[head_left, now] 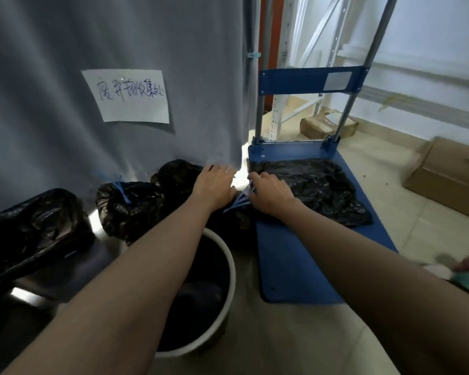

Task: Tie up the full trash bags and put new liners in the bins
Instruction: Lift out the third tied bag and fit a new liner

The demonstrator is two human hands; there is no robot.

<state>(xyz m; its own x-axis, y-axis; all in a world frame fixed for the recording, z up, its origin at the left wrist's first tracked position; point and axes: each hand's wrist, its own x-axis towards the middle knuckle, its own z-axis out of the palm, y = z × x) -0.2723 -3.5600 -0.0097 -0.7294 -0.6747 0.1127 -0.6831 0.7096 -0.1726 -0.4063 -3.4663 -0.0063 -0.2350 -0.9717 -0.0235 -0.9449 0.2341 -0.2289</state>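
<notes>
Beside the cart (295, 266), both hands (214, 188) (271, 193) pinch a bag's (173, 174) blue ties (240, 201); hard tugging could tear them.

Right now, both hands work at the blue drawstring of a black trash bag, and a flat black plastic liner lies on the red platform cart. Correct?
Not quite: the platform cart is blue, not red, as the head view shows. Both hands, left and right, are at the blue drawstring of the black trash bag, and the flat black plastic liner lies on it.

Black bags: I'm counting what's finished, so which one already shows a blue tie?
The middle bag against the curtain, knotted with a blue tie; it sits left of both hands.
</notes>
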